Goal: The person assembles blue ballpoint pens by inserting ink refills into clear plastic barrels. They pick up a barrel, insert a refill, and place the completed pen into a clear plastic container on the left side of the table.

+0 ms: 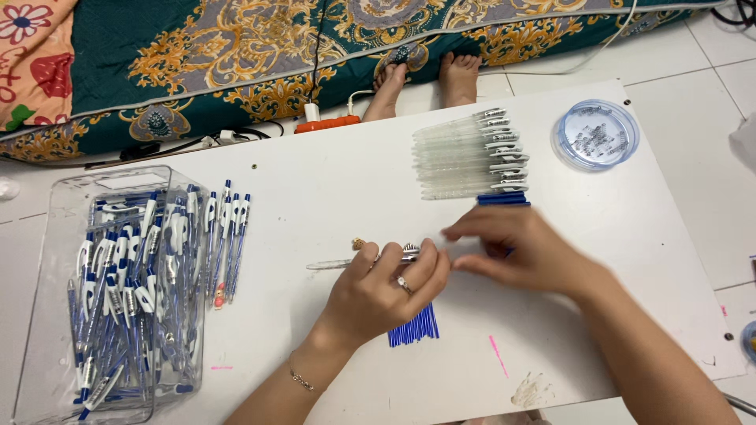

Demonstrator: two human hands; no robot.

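On the white board point(331, 181), head view: pen assembly at the barrel-fitting step, as judged from the hands.

Left hand point(386, 295), fingers pinched together, clamps a clear pen barrel point(346, 263) lying level near the board's middle; right hand point(524, 252), blurred, reaches beside it with fingers loosely apart, holding nothing that can be told. Blue refills point(413, 327) lie just under the left hand. The next move likely calls for aligning a refill with the barrel's open end. Clear barrels in a row point(468, 153) sit at the far edge; a round clear lid of small parts point(594, 134) at far right; a clear box of finished blue-and-white pens point(118, 291) at left.
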